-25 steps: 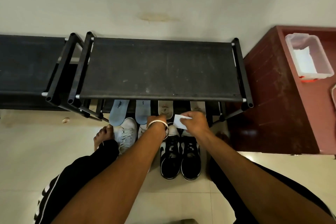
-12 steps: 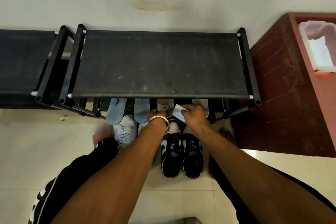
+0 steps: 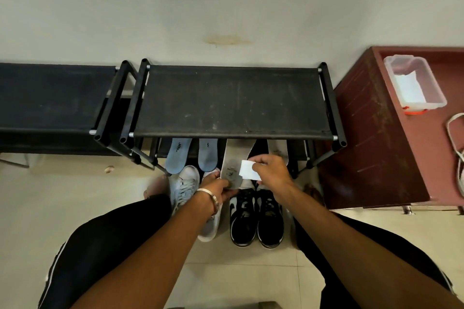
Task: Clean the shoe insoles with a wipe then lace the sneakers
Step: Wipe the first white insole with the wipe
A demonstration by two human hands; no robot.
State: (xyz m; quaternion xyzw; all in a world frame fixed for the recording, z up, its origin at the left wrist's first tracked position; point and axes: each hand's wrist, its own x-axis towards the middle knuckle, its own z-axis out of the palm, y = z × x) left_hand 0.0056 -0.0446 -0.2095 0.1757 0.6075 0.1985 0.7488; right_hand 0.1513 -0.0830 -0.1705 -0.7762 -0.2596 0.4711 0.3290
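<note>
- Overhead, one black shoe rack, its top shelf running side to side; four insoles hang down from under its front edge.
- Below it on the floor, one pair of black sneakers and one pair of white sneakers, toes toward the rack.
- One grey insole, soiled, long axis running away from me, heel end nearest; my left hand pinches that heel end from below-left.
- One white wipe, pinched in my right hand, touching or just over the insole's right edge. My right hand is the nearer to the dirty face; I judge the stroke should run along the length, away from my left grip.
- Two blue insoles, untouched, to the left.
</note>
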